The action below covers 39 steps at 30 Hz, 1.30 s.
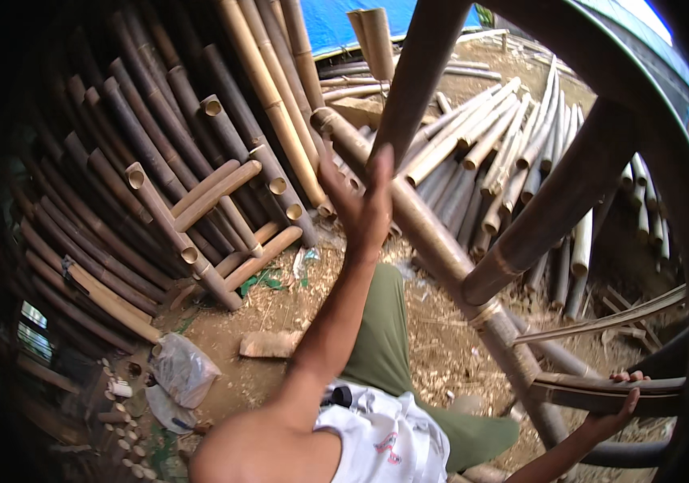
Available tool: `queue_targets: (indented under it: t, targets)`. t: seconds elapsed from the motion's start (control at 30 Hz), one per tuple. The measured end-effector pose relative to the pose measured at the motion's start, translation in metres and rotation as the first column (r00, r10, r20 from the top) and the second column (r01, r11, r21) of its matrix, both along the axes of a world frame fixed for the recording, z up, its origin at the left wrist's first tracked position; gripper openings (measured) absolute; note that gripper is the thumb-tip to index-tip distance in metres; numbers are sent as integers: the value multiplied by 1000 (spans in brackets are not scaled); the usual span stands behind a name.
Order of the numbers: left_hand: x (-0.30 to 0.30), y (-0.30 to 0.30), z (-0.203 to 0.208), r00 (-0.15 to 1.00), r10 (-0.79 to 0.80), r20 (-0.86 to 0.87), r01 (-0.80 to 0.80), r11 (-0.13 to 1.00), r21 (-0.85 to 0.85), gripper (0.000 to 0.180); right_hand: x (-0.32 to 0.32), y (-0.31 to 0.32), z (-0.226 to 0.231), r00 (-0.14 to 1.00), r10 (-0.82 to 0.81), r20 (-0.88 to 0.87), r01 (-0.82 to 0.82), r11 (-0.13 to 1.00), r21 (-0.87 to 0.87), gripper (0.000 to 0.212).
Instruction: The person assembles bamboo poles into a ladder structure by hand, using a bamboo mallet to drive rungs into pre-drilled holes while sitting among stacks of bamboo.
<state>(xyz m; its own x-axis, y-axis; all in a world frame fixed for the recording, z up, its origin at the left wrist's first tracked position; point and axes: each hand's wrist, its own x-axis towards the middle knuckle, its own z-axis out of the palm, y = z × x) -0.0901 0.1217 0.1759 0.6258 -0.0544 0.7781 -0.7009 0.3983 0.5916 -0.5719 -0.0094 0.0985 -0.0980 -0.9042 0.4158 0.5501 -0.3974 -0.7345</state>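
My left hand (363, 205) is raised with its fingers apart, its palm next to a long brown bamboo pole (433, 241) that slants from upper left to lower right. I cannot tell whether the fingertips touch the dark upright pole (417, 72) behind them. My right hand (616, 412) is at the lower right, its fingers curled around a dark curved bamboo strip (594, 392). A thick dark pole (562, 201) meets the slanting pole at a bound joint (485, 310).
Dark bamboo poles (135, 161) lean in a stack on the left. Pale bamboo poles (505, 145) lie on the ground at the right. A plastic bag (183, 370), a wood block (268, 344) and short bamboo offcuts (119, 419) lie on the shavings-strewn dirt. A blue tarp (344, 20) hangs behind.
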Motion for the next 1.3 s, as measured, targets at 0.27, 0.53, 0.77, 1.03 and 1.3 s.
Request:
queue_targets:
  t: [0.27,0.53,0.77,1.03,1.3]
  targets:
    - [127,29,-152,526,-417,-741,254,909,-330,65,194,30,48,978,159,-133,-164,986,-29,53]
    - [241,96,-265,451,-182,-874,0,979,-204,74,360,80,48,907,184,-379,-185,982,35,53]
    - [287,98,-274,426,-182,-886,0,979,-202,69,422,84,70,852,168,-496,-212,977,-34,44]
    - [311,84,-261,403,-195,-894,-10,976,-218,67,470,101,101,869,-48,-493,-85,966,-244,42]
    - [320,95,-251,400,-227,-888,43,973,-229,69,483,128,136,803,-67,-593,-149,940,-308,59]
